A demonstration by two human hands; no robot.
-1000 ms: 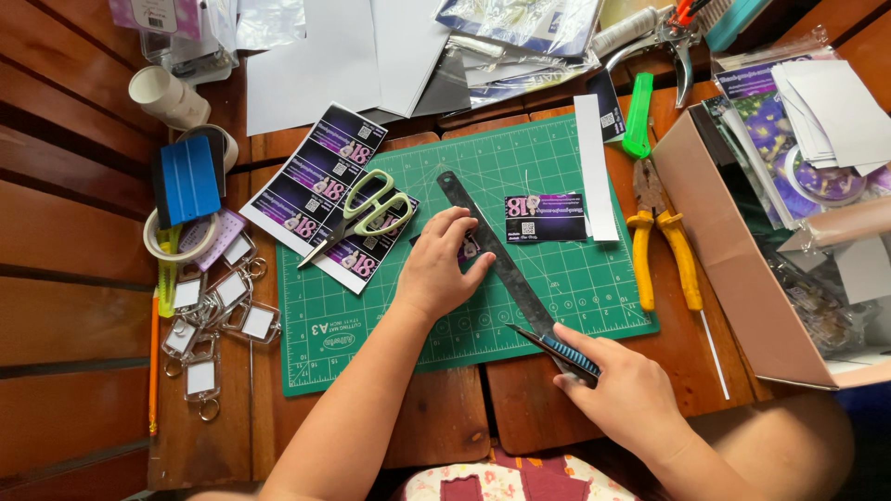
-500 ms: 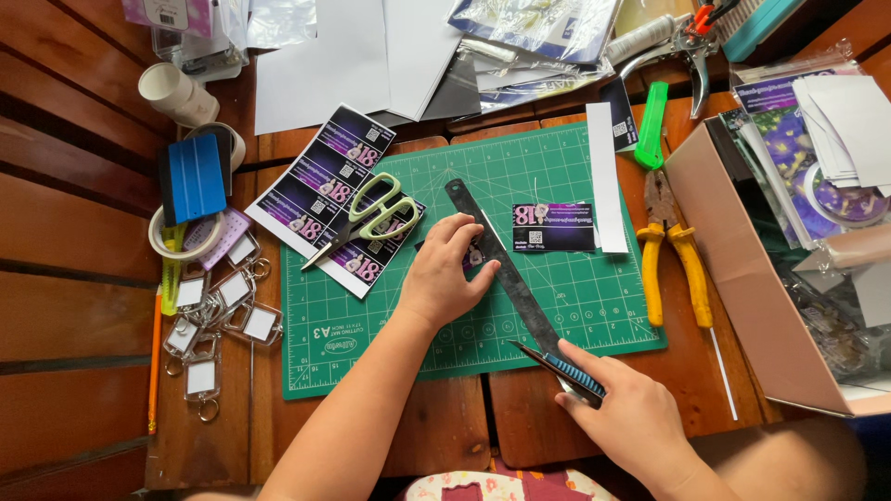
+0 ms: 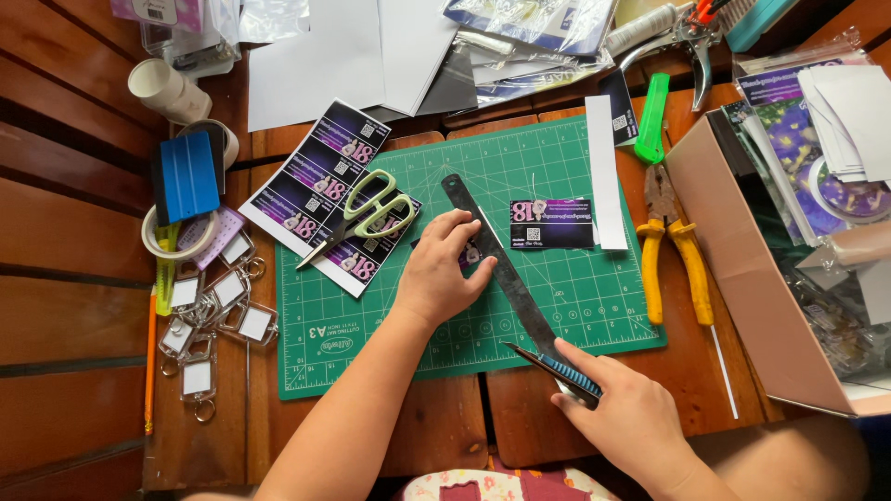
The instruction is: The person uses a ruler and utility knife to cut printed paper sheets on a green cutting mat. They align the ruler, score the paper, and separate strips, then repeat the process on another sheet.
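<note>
A view from above shows a green cutting mat with a white grid (image 3: 575, 306) lying on a brown wooden slatted table (image 3: 74, 232). All places below are given relative to this mat.

Across the middle of the mat, a long dark metal ruler (image 3: 501, 264) runs diagonally from the upper centre down towards the mat's lower right edge. The left hand (image 3: 441, 274) lies flat on the mat's centre, fingers spread and pressing down on the ruler's left side and on a small printed card mostly hidden beneath them. The right hand (image 3: 626, 417) sits just off the mat's lower right corner, fingers curled tightly around a utility knife with a blue-and-black striped handle (image 3: 557, 368); its blade tip points at the ruler's lower end, near the mat's bottom edge.

Just right of the ruler, on the mat, lies a small purple-and-black printed card (image 3: 552, 224), with a narrow white paper strip (image 3: 605, 176) beside it. On the mat's upper left corner rests a sheet of matching purple-and-black cards (image 3: 316, 181), with pale green-handled scissors (image 3: 367, 215) on top. Right of the mat lie yellow-handled pliers (image 3: 673, 250) and an open cardboard box (image 3: 742, 269). Left of the mat lie clear plastic keychain holders (image 3: 218, 306).
</note>
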